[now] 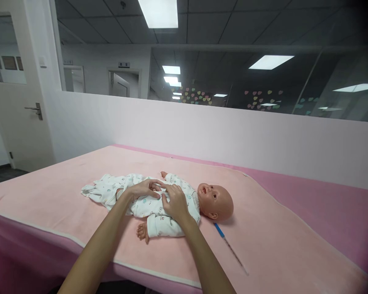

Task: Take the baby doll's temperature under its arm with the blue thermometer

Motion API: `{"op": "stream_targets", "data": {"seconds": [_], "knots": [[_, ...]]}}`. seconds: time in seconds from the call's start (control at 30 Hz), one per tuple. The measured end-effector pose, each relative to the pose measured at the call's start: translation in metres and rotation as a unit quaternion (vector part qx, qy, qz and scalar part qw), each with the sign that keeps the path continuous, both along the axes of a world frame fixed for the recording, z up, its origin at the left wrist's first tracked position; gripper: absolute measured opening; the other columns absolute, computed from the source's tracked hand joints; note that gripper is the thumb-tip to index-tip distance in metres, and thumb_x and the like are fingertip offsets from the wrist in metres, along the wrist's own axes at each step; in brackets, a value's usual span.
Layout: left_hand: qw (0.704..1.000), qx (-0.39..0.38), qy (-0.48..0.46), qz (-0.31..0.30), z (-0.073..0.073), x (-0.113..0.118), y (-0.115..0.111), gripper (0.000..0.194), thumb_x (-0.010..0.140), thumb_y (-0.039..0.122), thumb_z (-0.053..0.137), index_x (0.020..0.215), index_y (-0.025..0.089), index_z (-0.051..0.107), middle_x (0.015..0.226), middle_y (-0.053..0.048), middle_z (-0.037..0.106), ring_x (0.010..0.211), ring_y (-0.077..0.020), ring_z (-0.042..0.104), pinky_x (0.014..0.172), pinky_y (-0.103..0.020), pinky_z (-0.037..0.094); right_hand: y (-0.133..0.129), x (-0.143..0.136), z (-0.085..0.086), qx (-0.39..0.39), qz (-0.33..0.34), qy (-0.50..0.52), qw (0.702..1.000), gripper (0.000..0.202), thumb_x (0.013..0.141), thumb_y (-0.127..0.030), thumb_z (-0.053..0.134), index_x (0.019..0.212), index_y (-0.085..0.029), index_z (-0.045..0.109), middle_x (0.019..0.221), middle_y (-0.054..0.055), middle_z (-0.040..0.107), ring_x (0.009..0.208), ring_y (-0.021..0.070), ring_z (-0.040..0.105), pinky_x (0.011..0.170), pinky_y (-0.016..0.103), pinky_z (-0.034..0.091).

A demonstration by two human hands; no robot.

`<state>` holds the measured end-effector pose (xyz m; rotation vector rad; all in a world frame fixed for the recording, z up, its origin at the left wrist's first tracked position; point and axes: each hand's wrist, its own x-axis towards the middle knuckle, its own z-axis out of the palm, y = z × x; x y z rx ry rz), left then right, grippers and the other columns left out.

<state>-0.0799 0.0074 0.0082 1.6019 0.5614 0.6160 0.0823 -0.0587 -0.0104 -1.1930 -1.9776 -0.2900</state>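
Observation:
A baby doll (216, 202) lies on its back, its head to the right, dressed in a white patterned outfit (106, 190). Over the doll's middle, my left hand (147, 188) has its fingers curled at the front of the outfit. My right hand (175, 202) meets it there from the chest side, fingers bent down and thumb drawn in on the cloth. The fingertips of both hands nearly touch, and they partly hide the fabric between them. Below the doll's head lies a thin glass thermometer (231, 248) with a blue end.
A pale pink blanket (279, 245) with a white edge covers the table, over a darker pink cloth (334, 208). Behind stands a white half wall (233, 134) with a large window above. A door (24, 102) is at the left.

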Motion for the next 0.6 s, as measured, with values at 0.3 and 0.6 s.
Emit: {"op": "stream_targets", "data": {"seconds": [0.3,0.6], "knots": [[0.998,0.053,0.023,0.018,-0.0008,0.0028,-0.001,0.051,0.054,0.017,0.074,0.103,0.018,0.058,0.078,0.0,0.057,0.075,-0.0098,0.054,0.074,-0.023,0.041,0.0002,-0.0007,0.0004,-0.005,0.004,0.004,1.0,0.026,0.072,-0.012,0.045,0.095,-0.02,0.055,0.084,0.003,0.06,0.08,0.017,0.049,0.076,0.031,0.036],[0.999,0.045,0.017,0.022,-0.0009,0.0026,-0.0003,0.05,0.056,0.023,0.073,0.103,0.016,0.059,0.069,0.001,0.058,0.072,-0.01,0.054,0.074,-0.024,0.042,-0.0008,-0.0008,0.0008,-0.004,0.012,0.02,1.0,0.027,0.072,-0.012,0.045,0.096,-0.02,0.056,0.08,0.002,0.059,0.077,0.0164,0.048,0.073,0.029,0.036]]}}
